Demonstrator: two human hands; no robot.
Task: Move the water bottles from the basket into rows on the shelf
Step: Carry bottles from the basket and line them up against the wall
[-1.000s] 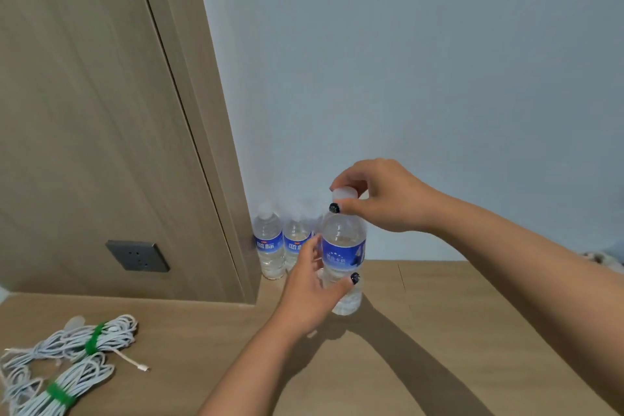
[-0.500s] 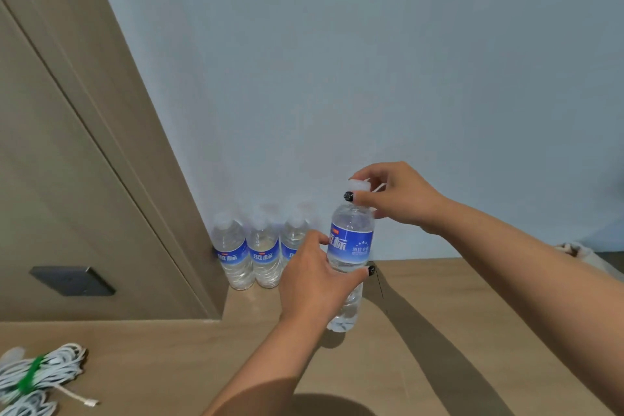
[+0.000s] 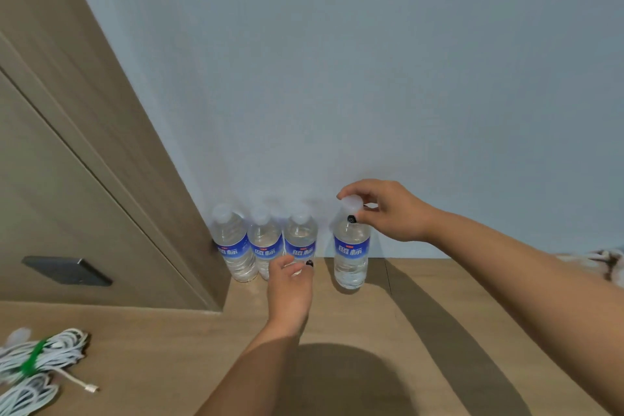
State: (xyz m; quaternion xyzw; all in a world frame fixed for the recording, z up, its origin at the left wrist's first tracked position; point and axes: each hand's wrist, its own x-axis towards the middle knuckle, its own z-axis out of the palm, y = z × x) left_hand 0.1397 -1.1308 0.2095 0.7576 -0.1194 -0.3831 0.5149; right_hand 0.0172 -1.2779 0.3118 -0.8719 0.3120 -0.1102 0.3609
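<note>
Three clear water bottles with blue labels stand in a row against the pale wall: the left bottle (image 3: 233, 248), the middle bottle (image 3: 265, 246) and the right bottle (image 3: 300, 241). A fourth bottle (image 3: 351, 255) stands upright on the wooden shelf (image 3: 422, 314), a small gap to their right. My right hand (image 3: 388, 209) pinches its white cap from above. My left hand (image 3: 290, 290) is low in front of the row's right bottle, with its fingertips at the bottle's base, holding nothing.
A wooden side panel (image 3: 101, 162) with a dark socket plate (image 3: 64, 270) closes the shelf on the left. White cables bundled with green ties (image 3: 33, 358) lie at the front left. A pale woven thing (image 3: 601, 260) shows at the right edge.
The fourth bottle has been set down by the wall beside the row. My left hand has let go of its body and moved left, while my right hand keeps the cap.
</note>
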